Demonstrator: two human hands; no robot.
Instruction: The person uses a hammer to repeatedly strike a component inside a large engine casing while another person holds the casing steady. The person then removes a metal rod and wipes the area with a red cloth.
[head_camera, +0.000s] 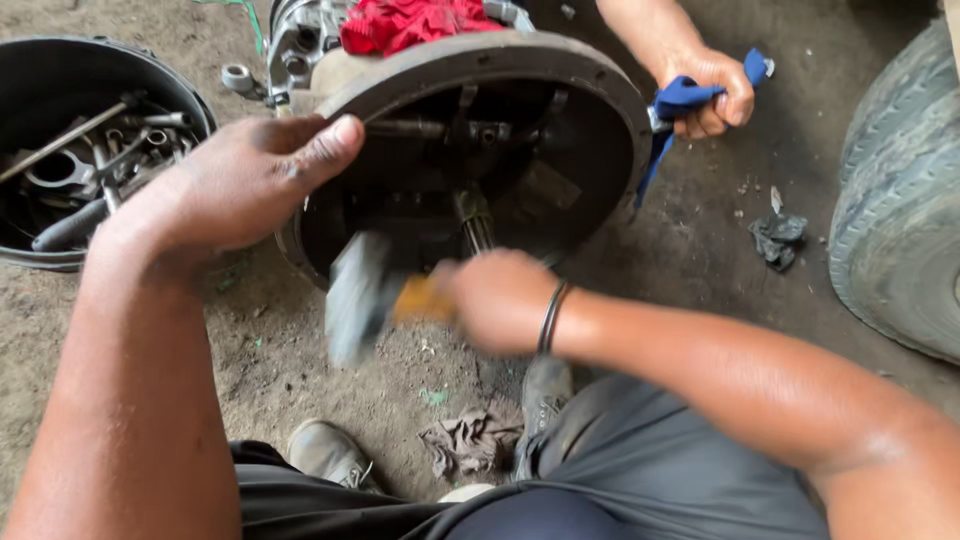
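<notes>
Greasy metal bell housing, gripped at its rim.
Left hand grasps the rim; right hand clenches a blurred hammer below it.

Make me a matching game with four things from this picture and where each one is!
Things:
1. red cloth
2. blue rag
3. metal tools
4. big tyre

Places:
A. at the right edge of the picture
B. inside the black tub on the left
C. on top of the round metal housing
D. gripped in another person's hand at the top

Pairs: 1-C, 2-D, 3-B, 4-A
</notes>
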